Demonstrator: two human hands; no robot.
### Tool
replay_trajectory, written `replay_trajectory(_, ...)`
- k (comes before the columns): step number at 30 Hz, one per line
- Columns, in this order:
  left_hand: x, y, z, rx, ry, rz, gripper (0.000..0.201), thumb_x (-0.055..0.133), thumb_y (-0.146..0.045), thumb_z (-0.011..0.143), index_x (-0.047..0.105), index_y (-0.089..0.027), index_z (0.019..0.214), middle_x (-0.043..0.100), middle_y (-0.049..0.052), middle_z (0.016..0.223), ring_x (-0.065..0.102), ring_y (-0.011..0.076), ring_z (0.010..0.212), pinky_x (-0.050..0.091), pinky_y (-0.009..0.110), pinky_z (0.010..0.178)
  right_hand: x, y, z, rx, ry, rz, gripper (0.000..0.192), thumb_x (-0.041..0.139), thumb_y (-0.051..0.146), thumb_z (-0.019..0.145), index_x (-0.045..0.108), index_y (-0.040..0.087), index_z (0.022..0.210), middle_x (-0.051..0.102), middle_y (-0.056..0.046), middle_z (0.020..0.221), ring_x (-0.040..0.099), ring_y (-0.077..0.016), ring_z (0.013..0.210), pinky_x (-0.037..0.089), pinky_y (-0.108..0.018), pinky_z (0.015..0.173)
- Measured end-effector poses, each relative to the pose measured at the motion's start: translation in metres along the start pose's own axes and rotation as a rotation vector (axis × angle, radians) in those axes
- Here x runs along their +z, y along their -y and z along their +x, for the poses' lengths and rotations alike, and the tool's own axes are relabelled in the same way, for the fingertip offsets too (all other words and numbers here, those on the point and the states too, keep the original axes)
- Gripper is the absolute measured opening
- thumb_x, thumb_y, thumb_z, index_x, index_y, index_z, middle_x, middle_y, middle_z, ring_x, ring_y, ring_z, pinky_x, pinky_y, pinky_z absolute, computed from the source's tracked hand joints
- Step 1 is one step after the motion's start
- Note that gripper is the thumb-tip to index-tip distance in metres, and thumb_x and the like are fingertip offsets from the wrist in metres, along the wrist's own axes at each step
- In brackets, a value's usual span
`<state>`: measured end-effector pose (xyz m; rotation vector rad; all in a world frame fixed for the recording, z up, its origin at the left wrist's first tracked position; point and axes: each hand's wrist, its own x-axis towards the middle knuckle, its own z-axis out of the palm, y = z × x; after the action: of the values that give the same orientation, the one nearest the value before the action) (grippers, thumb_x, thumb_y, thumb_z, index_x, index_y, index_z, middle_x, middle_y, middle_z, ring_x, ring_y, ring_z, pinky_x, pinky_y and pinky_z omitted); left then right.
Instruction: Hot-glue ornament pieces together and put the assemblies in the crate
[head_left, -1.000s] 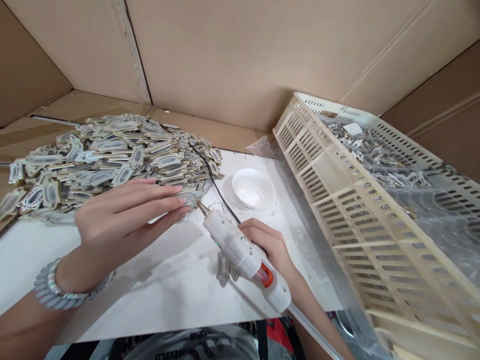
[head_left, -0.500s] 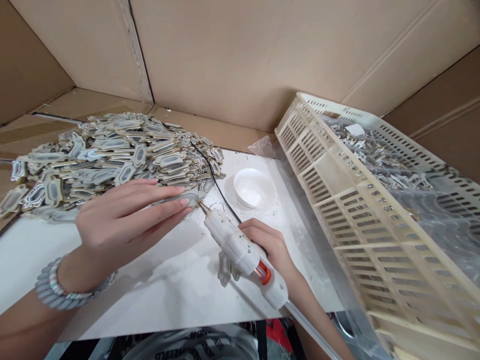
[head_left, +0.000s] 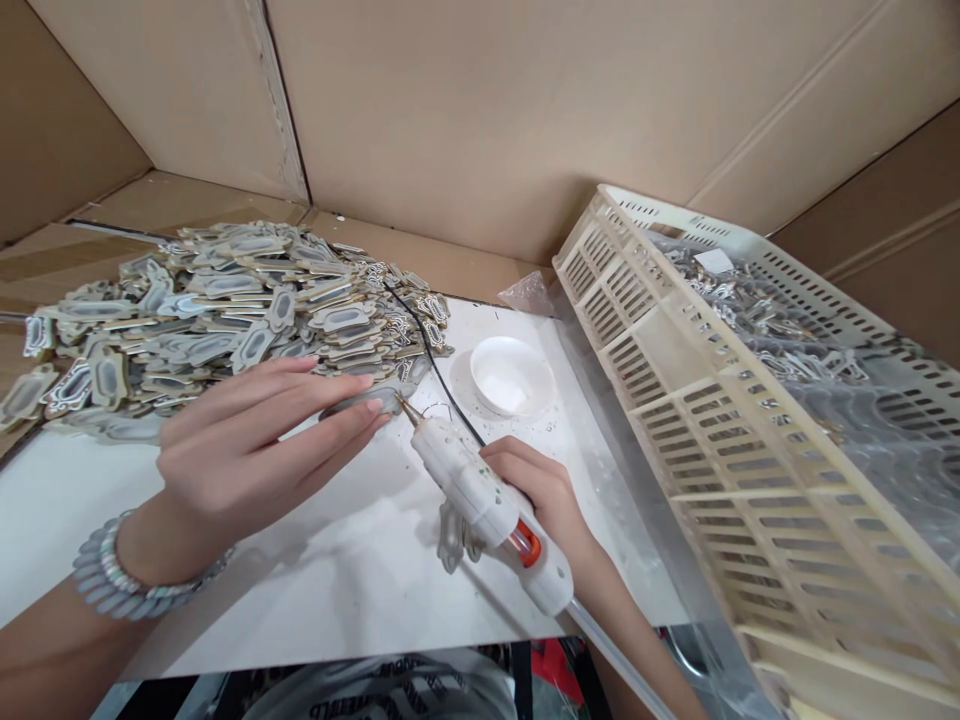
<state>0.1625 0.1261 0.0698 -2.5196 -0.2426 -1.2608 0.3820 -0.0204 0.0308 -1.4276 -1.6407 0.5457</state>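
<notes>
My right hand [head_left: 536, 485] is closed around a white hot glue gun [head_left: 469, 485], a clear glue stick trailing from its back end. The brass nozzle points up and left, at the end of a flat grey scalloped plaque [head_left: 388, 396]. That plaque is held by my left hand [head_left: 262, 430], whose fingers lie along it and hide much of it; the thumb is out of sight. Below the glue gun, another grey piece [head_left: 450, 540] lies partly hidden on the white tabletop [head_left: 315, 590].
Left and behind my left hand spreads a large heap of similar plaques [head_left: 247, 300]. A white bowl [head_left: 512, 376] stands beside a black cord [head_left: 442, 385]. On the right is a cream plastic crate [head_left: 667, 390] holding metal pieces and clear plastic. Cardboard walls [head_left: 480, 120] enclose the back.
Hardly anything differs: the whole view has shifted slightly. The nozzle is still at the plaque's end, and both hands keep their hold.
</notes>
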Motion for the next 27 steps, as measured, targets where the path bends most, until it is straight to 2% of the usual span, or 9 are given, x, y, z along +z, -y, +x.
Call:
replay_trajectory(5, 0.0017, 0.0009, 0.0006, -0.007, -0.006, -0.004, 0.017, 0.078, -0.011, 0.08, 0.066, -0.02, 0.089, 0.078, 0.005, 0.086, 0.071, 0.0182, 0.068, 0.067, 0.041, 0.074, -0.0001, 0.0013, 0.0008, 0.014, 0.008, 0.0, 0.011, 0.055, 0.018, 0.085, 0.064, 0.021, 0.079, 0.066, -0.005, 0.081, 0.065, -0.0179, 0.073, 0.049, -0.026, 0.061)
replay_trajectory(16, 0.0015, 0.002, 0.0001, -0.026, 0.003, 0.035, 0.017, 0.078, -0.015, 0.081, 0.064, -0.022, 0.089, 0.078, 0.001, 0.084, 0.072, 0.0161, 0.07, 0.067, 0.036, 0.074, -0.0016, 0.0004, 0.0004, 0.029, -0.004, 0.022, 0.007, 0.058, 0.017, 0.081, 0.064, 0.021, 0.079, 0.065, -0.004, 0.081, 0.064, -0.0176, 0.072, 0.049, -0.026, 0.062)
replay_trajectory(20, 0.0006, 0.0024, -0.0004, -0.037, 0.006, 0.012, 0.018, 0.079, -0.013, 0.08, 0.065, -0.019, 0.089, 0.078, 0.005, 0.083, 0.072, 0.0185, 0.069, 0.066, 0.038, 0.074, -0.0017, -0.0007, 0.001, 0.024, -0.01, 0.047, 0.008, 0.057, 0.014, 0.078, 0.062, 0.021, 0.078, 0.064, -0.002, 0.081, 0.062, -0.0163, 0.07, 0.047, -0.025, 0.062)
replay_trajectory(23, 0.0018, 0.0022, -0.0019, -0.061, 0.024, -0.016, 0.017, 0.079, -0.014, 0.081, 0.066, -0.019, 0.091, 0.078, 0.005, 0.086, 0.073, 0.0188, 0.071, 0.066, 0.04, 0.077, -0.0012, -0.0015, 0.0018, 0.022, -0.038, 0.04, 0.01, 0.056, 0.012, 0.075, 0.06, 0.021, 0.076, 0.061, -0.001, 0.079, 0.06, -0.0152, 0.068, 0.045, -0.025, 0.061)
replay_trajectory(27, 0.0072, -0.0009, -0.0014, -0.05, 0.026, -0.082, 0.011, 0.076, -0.017, 0.085, 0.066, -0.021, 0.089, 0.078, 0.001, 0.087, 0.072, 0.0143, 0.072, 0.066, 0.034, 0.079, -0.0009, -0.0038, 0.0026, 0.022, -0.109, -0.005, 0.012, 0.06, 0.009, 0.073, 0.057, 0.021, 0.075, 0.06, 0.0, 0.078, 0.058, -0.0146, 0.068, 0.044, -0.024, 0.061)
